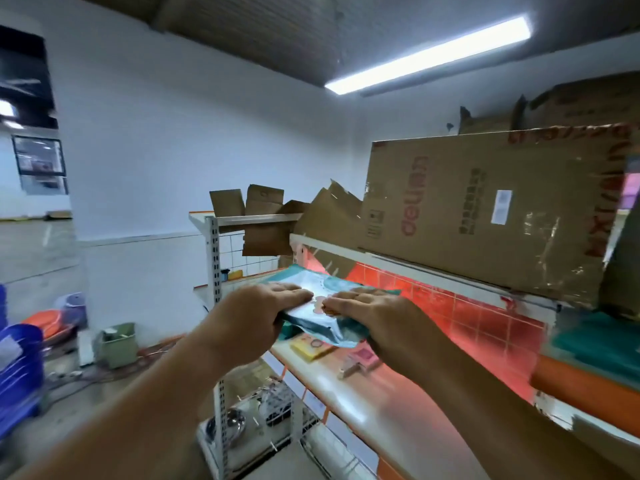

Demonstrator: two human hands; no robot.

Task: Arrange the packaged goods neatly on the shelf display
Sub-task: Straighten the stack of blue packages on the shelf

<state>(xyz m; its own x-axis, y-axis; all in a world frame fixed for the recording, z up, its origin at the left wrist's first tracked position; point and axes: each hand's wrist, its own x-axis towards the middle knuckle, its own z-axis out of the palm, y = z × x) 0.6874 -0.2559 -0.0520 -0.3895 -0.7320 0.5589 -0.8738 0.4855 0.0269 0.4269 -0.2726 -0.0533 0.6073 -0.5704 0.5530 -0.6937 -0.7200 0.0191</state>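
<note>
Room: white-walled storeroom under a ceiling strip light (429,53); metal shelving at right, backed by an orange-red tiled panel (467,313).
Upper shelf: loaded with a large cardboard box (485,216) and torn flaps, overhanging the bay below.
Shelf board (346,386): white and glossy; bearing a yellow packet (311,346) and a small pink item (362,360) near the left end, with a teal stack (599,337) well apart at far right.
Teal packet (311,327): the piece in hand; raised above the left end of the shelf board, clear of it and over the yellow packet; roughly level, long side across the view.
Reason for the hold: judged two-handed and flat to keep a soft pouch from sagging and to square it to the shelf edge before setting down; low enough to pass under the overhanging cardboard.
Left hand (256,317): closed on the packet's left half, fingers laid flat over the top face, thumb tucked beneath the near edge.
Right hand (377,317): clamped likewise on the right half, fingers over the top; thumb hidden.
Arm pose: both forearms extended forward and converging, wrists near level, fingertips almost meeting at the packet's middle.
Floor at left: blue crates (17,368), green bin (119,344), loose cables.
Stage: judged mid-placement; packet not yet on the display.
</note>
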